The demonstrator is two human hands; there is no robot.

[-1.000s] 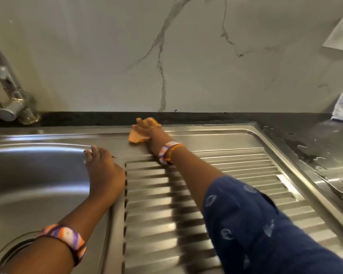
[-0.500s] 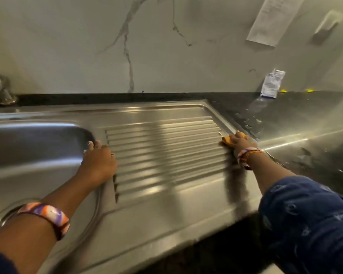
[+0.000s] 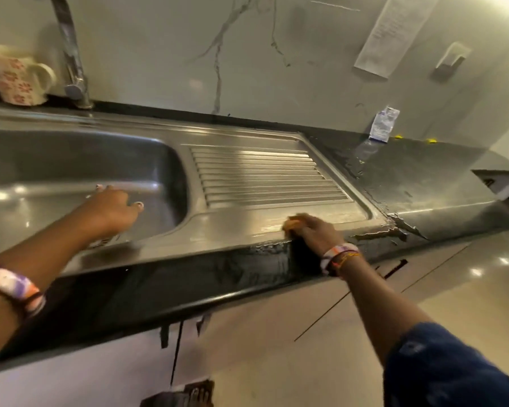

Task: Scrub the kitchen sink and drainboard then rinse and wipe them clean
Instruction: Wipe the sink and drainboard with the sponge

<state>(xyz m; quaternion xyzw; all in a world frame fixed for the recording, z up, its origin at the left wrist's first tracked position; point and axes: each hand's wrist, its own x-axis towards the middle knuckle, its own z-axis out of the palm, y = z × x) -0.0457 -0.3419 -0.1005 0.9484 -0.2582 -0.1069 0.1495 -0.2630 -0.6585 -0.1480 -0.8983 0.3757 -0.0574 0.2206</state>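
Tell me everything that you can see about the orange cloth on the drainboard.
The orange cloth is small, soft-looking and bunched, mostly hidden under the right hand, whose fingers press it down; only an orange-yellow edge shows at the fingertips. It lies on the flat front rim of the steel drainboard, just in front of the ribbed part, near the front right corner. A wet streak shines on the metal beside it. Its full shape and texture cannot be told.

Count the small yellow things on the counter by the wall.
2: one yellow bit just right of the white sachet, another farther right; more may be hidden.
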